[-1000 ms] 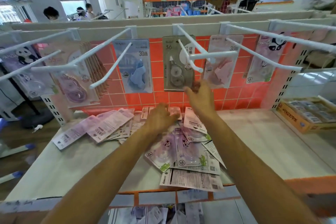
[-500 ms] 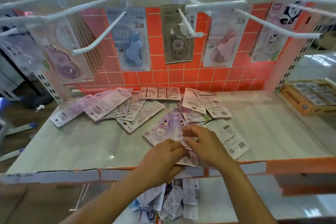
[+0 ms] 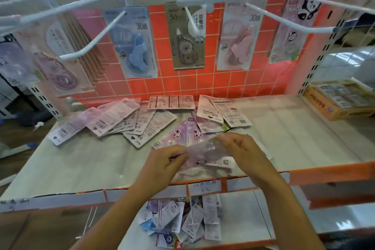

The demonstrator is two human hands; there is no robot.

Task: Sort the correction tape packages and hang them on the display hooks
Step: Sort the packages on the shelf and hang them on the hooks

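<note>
we view the display unit from the front and slightly above. the upper shelf [image 3: 91, 160] is the largest surface, pale with an orange front edge. behind it stands the orange tiled back panel [image 3: 203, 85]. white display hooks [image 3: 91, 40] project toward us from a rail along the top of the panel.

five kinds of correction tape package hang at the panel:
- a purple stack [image 3: 58, 67] at far left, several deep
- a blue package [image 3: 134, 46] marked 30m
- a grey package [image 3: 185, 46] marked 36, on the centre hook
- a pink package [image 3: 237, 42] marked 30m
- a panda package [image 3: 288, 30] at right

beyond the right upright, a cardboard box [image 3: 341, 103] of small items rests on the adjoining shelf.

loose packages [image 3: 113, 119] lie fanned and overlapping on the upper shelf near the panel, most with the printed back up. two face-up panda packages [image 3: 182, 134] lie just behind the hands. on the lower shelf [image 3: 284, 209], a heap of mixed packages [image 3: 182, 221] sits below the front edge.

the left hand [image 3: 164, 165] and the right hand [image 3: 241, 150] are over the front part of the upper shelf. between them is the held package [image 3: 207, 153], purple with panda print, blurred, above other packages lying at the front edge. the left hand pinches its left end with curled fingers. the right hand pinches its right end between thumb and fingertips.
</note>
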